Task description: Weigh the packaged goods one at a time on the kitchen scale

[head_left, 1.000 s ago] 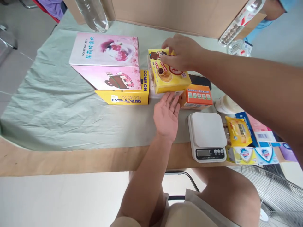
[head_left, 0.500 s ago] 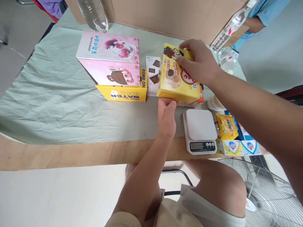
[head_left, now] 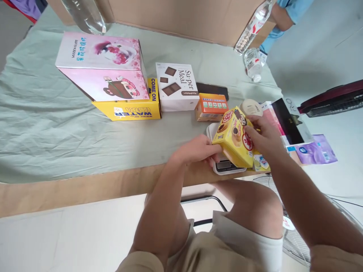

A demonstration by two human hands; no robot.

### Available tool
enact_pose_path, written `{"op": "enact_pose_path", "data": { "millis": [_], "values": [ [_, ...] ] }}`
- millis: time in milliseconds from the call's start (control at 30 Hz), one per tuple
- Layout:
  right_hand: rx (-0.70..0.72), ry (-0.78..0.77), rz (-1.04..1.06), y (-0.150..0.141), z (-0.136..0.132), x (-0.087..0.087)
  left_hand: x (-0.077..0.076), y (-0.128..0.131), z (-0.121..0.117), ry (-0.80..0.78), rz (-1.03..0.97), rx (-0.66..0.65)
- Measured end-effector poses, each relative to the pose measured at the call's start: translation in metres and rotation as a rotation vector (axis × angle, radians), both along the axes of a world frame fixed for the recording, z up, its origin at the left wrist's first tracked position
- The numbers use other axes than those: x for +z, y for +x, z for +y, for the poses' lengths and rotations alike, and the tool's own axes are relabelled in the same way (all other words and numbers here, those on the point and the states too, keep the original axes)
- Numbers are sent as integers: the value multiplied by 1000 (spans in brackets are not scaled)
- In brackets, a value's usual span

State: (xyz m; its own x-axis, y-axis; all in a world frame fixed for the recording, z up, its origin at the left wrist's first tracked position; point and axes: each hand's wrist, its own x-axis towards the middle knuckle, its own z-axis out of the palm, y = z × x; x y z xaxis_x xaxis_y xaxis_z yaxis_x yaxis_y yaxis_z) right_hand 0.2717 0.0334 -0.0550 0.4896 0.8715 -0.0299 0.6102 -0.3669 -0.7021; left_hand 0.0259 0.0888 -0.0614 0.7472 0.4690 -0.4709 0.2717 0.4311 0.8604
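Fingers: the right hand (head_left: 265,138) pinched the yellow snack box (head_left: 235,136), thumb on its printed face; the left hand's (head_left: 197,149) touched its left side, index finger extended, their grip unclear
Yellow snack box: was tilted above the kitchen scale (head_left: 224,165), hiding much of it
Left of the scale: the white "Su-per Meal" box (head_left: 177,87) stood near the orange box (head_left: 212,107)
Far edge: a clear bottle (head_left: 251,32) leaned near a blue sleeve (head_left: 296,11)
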Motion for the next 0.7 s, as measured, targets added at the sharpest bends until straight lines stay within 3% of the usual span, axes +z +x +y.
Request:
{"op": "enact_pose_path", "data": {
  "millis": [200,367,467,567,700],
  "values": [
    [117,58,-311,9,-18,-6,-4,-14,8,142,278,-230],
    [136,55,-399,9,-36,-13,2,-15,11,155,277,-242],
    [129,148,-431,5,-46,-12,2,-16,13,141,222,-241],
    [82,244,-430,1,-64,-11,-2,-21,17,132,94,-112],
    [24,213,-234,-11,-101,-22,-10,-21,22,227,-72,293]
  ]
}}
